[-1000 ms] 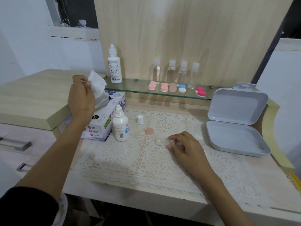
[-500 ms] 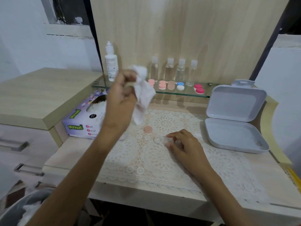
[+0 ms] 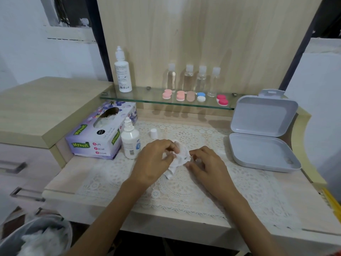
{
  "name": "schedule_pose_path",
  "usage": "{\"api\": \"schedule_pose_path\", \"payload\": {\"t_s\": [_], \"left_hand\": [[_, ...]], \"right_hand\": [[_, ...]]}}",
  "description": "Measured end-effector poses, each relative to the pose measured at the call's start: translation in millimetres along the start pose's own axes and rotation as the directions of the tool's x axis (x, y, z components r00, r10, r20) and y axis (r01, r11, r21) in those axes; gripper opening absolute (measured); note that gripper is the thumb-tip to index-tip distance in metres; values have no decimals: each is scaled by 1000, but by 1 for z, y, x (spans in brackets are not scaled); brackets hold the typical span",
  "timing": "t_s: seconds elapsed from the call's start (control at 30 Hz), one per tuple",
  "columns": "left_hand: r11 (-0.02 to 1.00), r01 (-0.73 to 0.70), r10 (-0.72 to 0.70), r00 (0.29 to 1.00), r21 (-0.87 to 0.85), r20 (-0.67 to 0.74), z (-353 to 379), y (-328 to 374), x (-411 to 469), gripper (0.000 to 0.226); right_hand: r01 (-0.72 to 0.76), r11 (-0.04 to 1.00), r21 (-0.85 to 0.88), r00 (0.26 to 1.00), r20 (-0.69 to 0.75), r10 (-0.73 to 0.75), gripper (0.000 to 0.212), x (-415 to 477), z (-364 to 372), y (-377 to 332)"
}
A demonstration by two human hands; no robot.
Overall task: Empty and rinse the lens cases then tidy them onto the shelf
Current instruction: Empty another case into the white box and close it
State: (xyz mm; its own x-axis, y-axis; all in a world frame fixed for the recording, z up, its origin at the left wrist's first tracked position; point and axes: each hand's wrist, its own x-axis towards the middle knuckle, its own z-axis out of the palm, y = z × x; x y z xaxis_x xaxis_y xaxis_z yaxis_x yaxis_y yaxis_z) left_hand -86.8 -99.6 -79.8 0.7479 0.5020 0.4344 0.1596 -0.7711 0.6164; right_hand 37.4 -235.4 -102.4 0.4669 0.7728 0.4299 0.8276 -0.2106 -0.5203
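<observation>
My left hand [image 3: 155, 161] holds a crumpled white tissue [image 3: 181, 157] and presses it down on the lace mat [image 3: 184, 187] at the middle of the desk. My right hand [image 3: 208, 165] sits just right of the tissue, its fingertips and thumb pinching the clear lens case, which the tissue almost wholly hides. On the glass shelf [image 3: 144, 97] stand several closed lens cases: two pink [image 3: 167, 94], one beige [image 3: 190, 96], one blue and white [image 3: 201, 97], one red [image 3: 222, 100].
An uncapped solution bottle [image 3: 130, 141] stands left of my hands, with its white cap [image 3: 153, 133] behind them. A tissue box [image 3: 97, 133] lies further left and an open grey box [image 3: 262, 137] to the right. The shelf also carries bottles [image 3: 189, 76]. A bin [image 3: 36, 237] sits below left.
My left hand pulled a tissue from the box, carried it right and brought it down onto the lens case. My right hand stayed at the case.
</observation>
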Motion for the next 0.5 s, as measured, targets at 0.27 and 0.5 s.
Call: {"api": "schedule_pose_path", "payload": {"t_s": [0.27,0.5], "left_hand": [[915,-218,220,975,339,35,2,-5,-5,33],[890,-272,273,961,367,50,2,-4,-4,27]], "right_hand": [[-1,1000,-6,1000,-18,1,26,-1,1,-1],[-2,999,-32,1000,-21,1,27,-1,1,-3]]}}
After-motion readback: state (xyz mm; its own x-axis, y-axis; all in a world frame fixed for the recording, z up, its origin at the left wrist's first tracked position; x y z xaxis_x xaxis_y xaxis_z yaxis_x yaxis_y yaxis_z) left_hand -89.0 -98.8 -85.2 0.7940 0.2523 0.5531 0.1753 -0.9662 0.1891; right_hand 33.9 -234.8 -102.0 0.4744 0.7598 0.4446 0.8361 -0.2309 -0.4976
